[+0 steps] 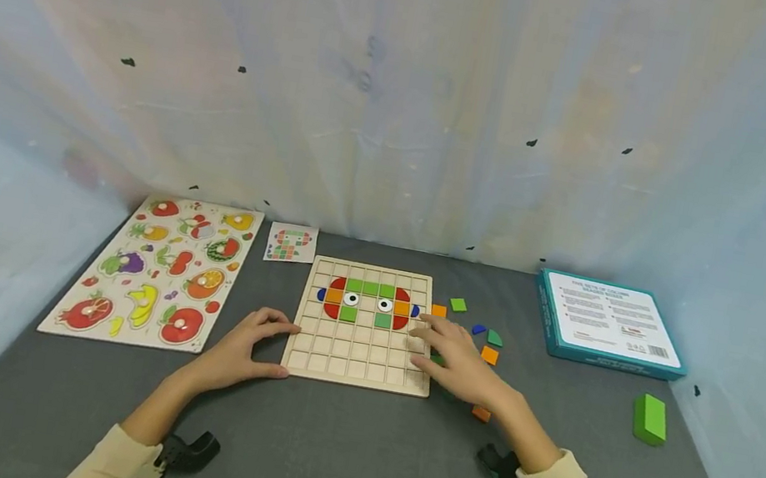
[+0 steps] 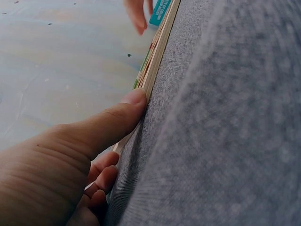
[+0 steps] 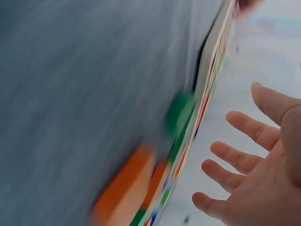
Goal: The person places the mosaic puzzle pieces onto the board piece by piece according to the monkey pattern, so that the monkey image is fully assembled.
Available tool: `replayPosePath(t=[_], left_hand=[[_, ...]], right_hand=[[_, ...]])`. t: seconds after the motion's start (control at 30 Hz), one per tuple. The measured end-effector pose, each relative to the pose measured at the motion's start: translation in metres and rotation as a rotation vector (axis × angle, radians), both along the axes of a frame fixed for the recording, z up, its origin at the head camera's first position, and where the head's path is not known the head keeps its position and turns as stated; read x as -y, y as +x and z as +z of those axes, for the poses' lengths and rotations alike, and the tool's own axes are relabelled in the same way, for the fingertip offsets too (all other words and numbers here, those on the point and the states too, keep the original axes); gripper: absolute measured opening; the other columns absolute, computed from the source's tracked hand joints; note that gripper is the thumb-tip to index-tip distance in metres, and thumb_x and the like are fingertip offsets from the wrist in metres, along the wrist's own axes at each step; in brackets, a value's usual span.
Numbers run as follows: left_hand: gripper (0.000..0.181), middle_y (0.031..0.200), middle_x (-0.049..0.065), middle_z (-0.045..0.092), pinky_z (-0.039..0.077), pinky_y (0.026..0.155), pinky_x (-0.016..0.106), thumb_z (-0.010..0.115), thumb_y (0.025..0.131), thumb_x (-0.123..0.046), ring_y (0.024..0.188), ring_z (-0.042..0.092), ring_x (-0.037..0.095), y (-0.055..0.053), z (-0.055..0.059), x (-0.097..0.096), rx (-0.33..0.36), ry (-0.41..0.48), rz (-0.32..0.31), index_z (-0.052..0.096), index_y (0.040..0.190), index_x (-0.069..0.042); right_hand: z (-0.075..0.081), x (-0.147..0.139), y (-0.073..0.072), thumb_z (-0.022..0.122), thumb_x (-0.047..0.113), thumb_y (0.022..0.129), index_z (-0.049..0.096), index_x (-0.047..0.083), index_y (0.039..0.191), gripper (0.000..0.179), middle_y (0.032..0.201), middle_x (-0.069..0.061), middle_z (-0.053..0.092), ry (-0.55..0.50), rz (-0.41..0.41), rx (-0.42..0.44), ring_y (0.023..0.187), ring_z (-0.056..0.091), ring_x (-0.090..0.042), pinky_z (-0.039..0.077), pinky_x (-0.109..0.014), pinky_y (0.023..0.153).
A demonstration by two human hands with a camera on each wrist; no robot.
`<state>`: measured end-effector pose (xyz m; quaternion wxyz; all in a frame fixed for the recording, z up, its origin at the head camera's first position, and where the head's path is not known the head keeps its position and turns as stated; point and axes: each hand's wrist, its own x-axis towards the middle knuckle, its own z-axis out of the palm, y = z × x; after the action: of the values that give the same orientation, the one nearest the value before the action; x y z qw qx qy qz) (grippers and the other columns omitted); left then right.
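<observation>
A wooden grid board (image 1: 349, 349) lies on the grey cloth, holding red, green, orange, white and blue pieces in a pattern with two eye tiles (image 1: 351, 299). My left hand (image 1: 233, 351) touches its left side, fingertips along the edge and thumb (image 2: 129, 106) at the near corner. Over the board's right edge is my right hand (image 1: 457, 361), its fingers spread with nothing between them. Beside and partly under that hand lie loose pieces, among them an orange block (image 3: 124, 188), a dark green piece (image 3: 180, 113) and a light green piece (image 1: 458, 305).
A small pattern card (image 1: 291, 244) lies behind the board's left corner. Farther left is a fruit picture board (image 1: 153, 268). On the right are a teal box (image 1: 612, 324) and a green block (image 1: 650, 419). Pale curtains (image 1: 405, 107) close off the back and sides.
</observation>
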<state>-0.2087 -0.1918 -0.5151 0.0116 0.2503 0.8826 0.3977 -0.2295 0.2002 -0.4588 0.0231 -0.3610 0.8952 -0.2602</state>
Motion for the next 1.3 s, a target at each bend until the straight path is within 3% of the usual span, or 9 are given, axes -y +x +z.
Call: replayPosePath(t=[0.17, 0.27, 0.5, 0.67, 0.93, 1.3], left_hand=[[0.064, 0.130, 0.003, 0.048, 0.038, 0.100, 0.055, 0.085, 0.080, -0.037, 0.120, 0.044, 0.025, 0.000, 0.000, 0.001, -0.007, 0.001, -0.002, 0.062, 0.136, -0.015], [0.064, 0.129, 0.003, 0.048, 0.038, 0.100, 0.055, 0.085, 0.080, -0.037, 0.120, 0.044, 0.024, 0.000, 0.000, 0.000, -0.002, 0.002, -0.002, 0.062, 0.136, -0.015], [0.064, 0.130, 0.003, 0.048, 0.038, 0.099, 0.055, 0.085, 0.080, -0.037, 0.120, 0.044, 0.024, 0.000, 0.000, 0.001, -0.007, 0.002, -0.001, 0.062, 0.135, -0.015], [0.065, 0.129, 0.003, 0.048, 0.038, 0.099, 0.054, 0.085, 0.079, -0.037, 0.119, 0.044, 0.024, -0.001, -0.001, 0.000, -0.010, 0.002, -0.005, 0.062, 0.136, -0.015], [0.062, 0.128, 0.005, 0.050, 0.039, 0.096, 0.055, 0.085, 0.080, -0.035, 0.117, 0.045, 0.025, 0.000, -0.003, -0.001, -0.061, -0.006, -0.004, 0.063, 0.134, -0.013], [0.061, 0.127, 0.004, 0.050, 0.040, 0.096, 0.056, 0.084, 0.081, -0.035, 0.117, 0.045, 0.025, -0.001, -0.005, 0.000, -0.068, -0.008, -0.001, 0.063, 0.134, -0.014]], right_hand=[[-0.003, -0.036, 0.001, 0.066, 0.020, 0.098, 0.059, 0.000, 0.135, 0.043, 0.149, -0.027, 0.040, -0.012, -0.172, 0.012, 0.137, 0.036, -0.047, 0.023, -0.070, 0.106], [-0.006, -0.050, 0.002, 0.066, 0.019, 0.098, 0.058, 0.001, 0.136, 0.043, 0.149, -0.027, 0.040, -0.007, -0.228, 0.016, 0.136, 0.036, -0.047, 0.023, -0.071, 0.106], [-0.010, -0.067, 0.008, 0.068, 0.015, 0.096, 0.058, -0.002, 0.135, 0.043, 0.144, -0.027, 0.044, -0.022, -0.265, 0.021, 0.132, 0.040, -0.048, 0.026, -0.070, 0.104], [-0.011, -0.072, 0.010, 0.071, 0.015, 0.094, 0.061, -0.002, 0.132, 0.042, 0.134, -0.024, 0.051, -0.010, -0.284, 0.013, 0.121, 0.047, -0.043, 0.035, -0.065, 0.098], [-0.014, -0.078, 0.009, 0.073, 0.016, 0.092, 0.064, -0.001, 0.128, 0.041, 0.123, -0.021, 0.053, 0.019, -0.331, -0.005, 0.108, 0.050, -0.037, 0.039, -0.058, 0.087], [-0.016, -0.084, 0.007, 0.070, 0.018, 0.095, 0.062, -0.003, 0.129, 0.041, 0.117, -0.019, 0.052, 0.035, -0.373, 0.038, 0.099, 0.050, -0.032, 0.042, -0.048, 0.080]])
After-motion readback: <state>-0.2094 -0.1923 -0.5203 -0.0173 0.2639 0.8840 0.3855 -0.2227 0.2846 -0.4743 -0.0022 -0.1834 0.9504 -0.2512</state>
